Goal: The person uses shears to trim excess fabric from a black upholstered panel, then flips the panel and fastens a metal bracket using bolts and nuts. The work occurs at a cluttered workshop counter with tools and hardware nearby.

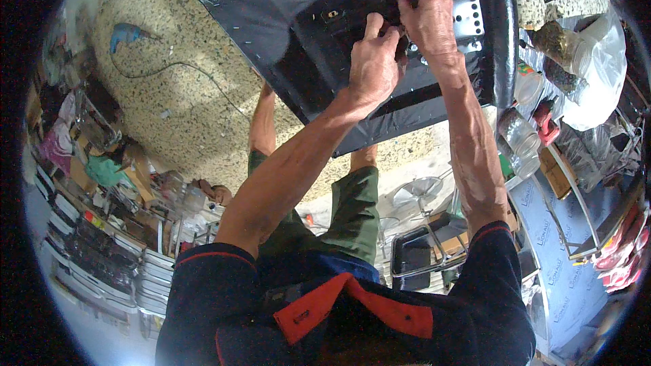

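Note:
A large black fabric-covered panel (271, 34), with small staples along its edges and a rounded black padded edge (500, 34) on the right, lies tilted in front of me. A silver metal plate (466, 17) with several holes and bolt heads is fixed on it near that edge. My left hand (377, 61) is over the panel's middle, its thumb and fingers closed together; what they hold is hidden. Beside it my right hand (430, 17) is pinched over a dark strip left of the plate. Something small and pale shows at its fingertips, too small to name.
On the speckled surface at the left lies a blue power tool (125, 36) with a dark cord (196, 70). Clear plastic jars (519, 139), a white plastic bag (600, 74) and a red-handled tool (546, 124) crowd the right. A black bin (410, 257) stands below.

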A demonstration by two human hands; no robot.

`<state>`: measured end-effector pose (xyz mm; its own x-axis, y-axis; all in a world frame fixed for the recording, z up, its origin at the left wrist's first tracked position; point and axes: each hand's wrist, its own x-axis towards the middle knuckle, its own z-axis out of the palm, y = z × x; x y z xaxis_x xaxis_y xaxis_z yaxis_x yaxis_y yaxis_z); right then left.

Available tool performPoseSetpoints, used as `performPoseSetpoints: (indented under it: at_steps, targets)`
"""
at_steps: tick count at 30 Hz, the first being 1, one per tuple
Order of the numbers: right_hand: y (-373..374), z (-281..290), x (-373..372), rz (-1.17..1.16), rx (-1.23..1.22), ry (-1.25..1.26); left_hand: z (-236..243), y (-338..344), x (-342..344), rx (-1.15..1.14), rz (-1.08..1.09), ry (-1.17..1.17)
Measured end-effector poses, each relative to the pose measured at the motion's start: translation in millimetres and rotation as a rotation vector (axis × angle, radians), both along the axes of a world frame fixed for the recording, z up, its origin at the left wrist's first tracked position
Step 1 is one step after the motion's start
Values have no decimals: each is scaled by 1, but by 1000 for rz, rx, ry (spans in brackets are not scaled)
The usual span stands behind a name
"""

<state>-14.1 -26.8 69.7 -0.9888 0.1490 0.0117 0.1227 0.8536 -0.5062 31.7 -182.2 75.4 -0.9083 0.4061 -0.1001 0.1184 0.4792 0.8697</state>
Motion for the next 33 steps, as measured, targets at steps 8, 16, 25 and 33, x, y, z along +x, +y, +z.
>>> performPoseSetpoints:
  at_steps: [8,16,25,33]
  targets:
    - [-8,5,-5,-238,-20,-151,3,0,-2,-3,-4,31]
    - [-7,-5,1,-212,15,-123,-5,2,-3,23,-7,-62]
    - [-7,-5,-4,-115,53,-50,-2,0,-2,21,2,50]
    - [-2,-13,-2,-86,120,-90,1,1,-2,2,-9,51]
